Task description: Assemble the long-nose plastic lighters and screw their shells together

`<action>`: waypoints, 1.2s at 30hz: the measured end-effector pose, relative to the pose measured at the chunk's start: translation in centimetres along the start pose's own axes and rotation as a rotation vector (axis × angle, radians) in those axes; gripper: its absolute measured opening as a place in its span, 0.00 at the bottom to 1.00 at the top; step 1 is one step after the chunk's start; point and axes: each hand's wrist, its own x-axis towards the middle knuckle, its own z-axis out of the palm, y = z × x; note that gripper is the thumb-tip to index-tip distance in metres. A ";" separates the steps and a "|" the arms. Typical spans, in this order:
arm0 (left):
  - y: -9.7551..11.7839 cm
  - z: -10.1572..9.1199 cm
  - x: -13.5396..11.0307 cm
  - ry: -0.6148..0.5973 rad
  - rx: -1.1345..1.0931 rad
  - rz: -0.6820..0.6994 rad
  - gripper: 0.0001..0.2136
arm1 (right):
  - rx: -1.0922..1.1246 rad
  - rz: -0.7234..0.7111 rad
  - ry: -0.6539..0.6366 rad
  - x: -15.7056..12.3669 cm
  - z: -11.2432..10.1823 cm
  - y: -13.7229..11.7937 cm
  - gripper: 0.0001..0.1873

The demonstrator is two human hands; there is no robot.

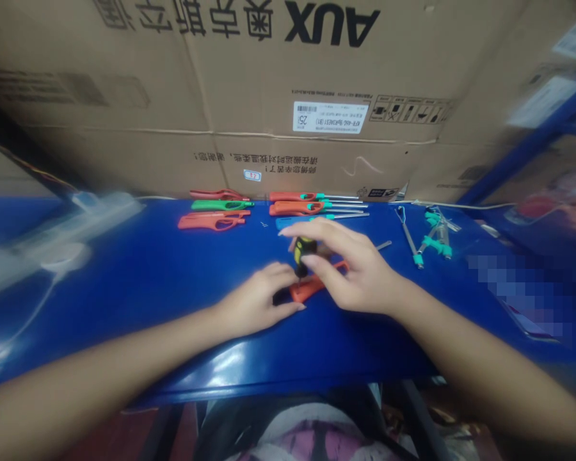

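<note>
- The right hand [350,269] holds a small screwdriver [303,251] with a yellow-and-black grip. Its fingers [317,261] are closed round the grip from above, and the tool stands nearly upright.
- The driver's tip points down onto an orange handle [310,288], which lies flat on the blue table [148,275] near its front edge, about mid-width.
- The left hand [256,301] rests on the table, its fingers curled onto the left end of the orange handle and pinning it down.
- Judged from this, the step in hand is working a screw in that handle. The screw itself is too small to see.
- The next move calls for a straight, steady twist of the driver with downward pressure, while the left hand stops the handle from turning.
- Farther back lie red, green and orange handle shells [211,220] on the left and a row of finished tools [297,208] in the middle.
- Teal-tipped metal parts [434,240] lie to the right, and a cardboard box [269,96] stands behind the table.
</note>
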 end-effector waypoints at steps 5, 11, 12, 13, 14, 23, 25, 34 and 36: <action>0.0 0.0 -0.1 0.022 0.020 0.005 0.13 | -0.075 0.041 0.143 0.0 0.3 0.6 0.15; 0.0 0.0 0.0 -0.002 0.000 -0.017 0.13 | 0.196 0.139 0.027 -0.1 0.2 0.3 0.15; 0.0 0.1 -0.1 -0.004 0.007 -0.022 0.12 | 0.181 0.128 0.039 -0.1 0.2 0.2 0.13; 0.0 0.1 -0.1 -0.005 0.018 -0.027 0.12 | 0.134 0.106 0.070 -0.1 0.2 0.2 0.12; 0.0 0.1 -0.1 -0.007 0.029 -0.032 0.12 | 0.071 0.080 0.107 -0.1 0.2 0.1 0.11; 1.6 -1.8 -0.5 -0.074 0.236 -0.120 0.29 | -0.106 0.343 0.518 0.5 -4.6 2.6 0.11; 1.7 -1.9 -0.4 -0.080 0.288 -0.143 0.28 | -0.363 0.402 0.452 -0.4 -6.7 4.3 0.12; 0.7 -3.2 2.4 -0.167 0.339 -0.101 0.10 | -0.802 1.026 -0.250 -5.3 -9.7 10.6 0.11; -0.3 -4.2 3.5 -0.136 0.351 -0.059 0.11 | -0.777 1.108 -0.374 -5.8 -9.7 11.0 0.14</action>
